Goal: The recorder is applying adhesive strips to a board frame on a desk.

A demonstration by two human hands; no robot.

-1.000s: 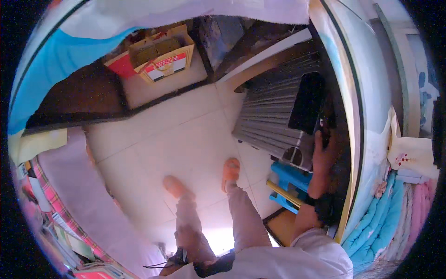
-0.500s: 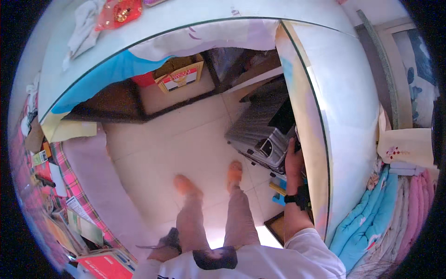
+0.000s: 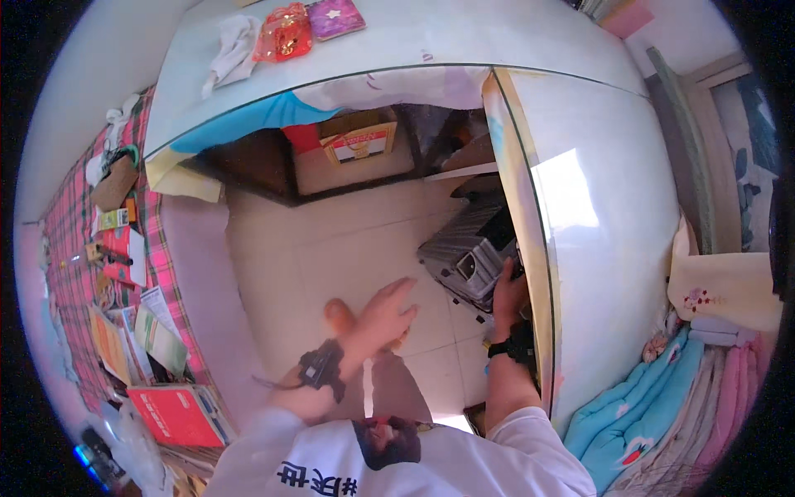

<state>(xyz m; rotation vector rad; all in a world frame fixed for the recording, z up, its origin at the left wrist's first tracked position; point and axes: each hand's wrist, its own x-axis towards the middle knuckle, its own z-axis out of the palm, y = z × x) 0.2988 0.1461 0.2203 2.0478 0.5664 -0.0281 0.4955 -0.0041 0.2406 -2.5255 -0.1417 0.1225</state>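
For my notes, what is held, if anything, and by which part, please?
Right hand: at the right edge of the grey, ribbed, boxy suitcase, grip unclear; left hand: empty.

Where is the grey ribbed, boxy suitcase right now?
In the head view, the suitcase is right of centre, partly hidden by the pale yellow hanging cloth on its right, with the right hand at its near end.

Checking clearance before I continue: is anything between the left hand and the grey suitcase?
Nothing visible: between the left hand and the ribbed grey suitcase, only the tiled floor shows, beneath. The right hand, at the suitcase's right side, is outside that gap.
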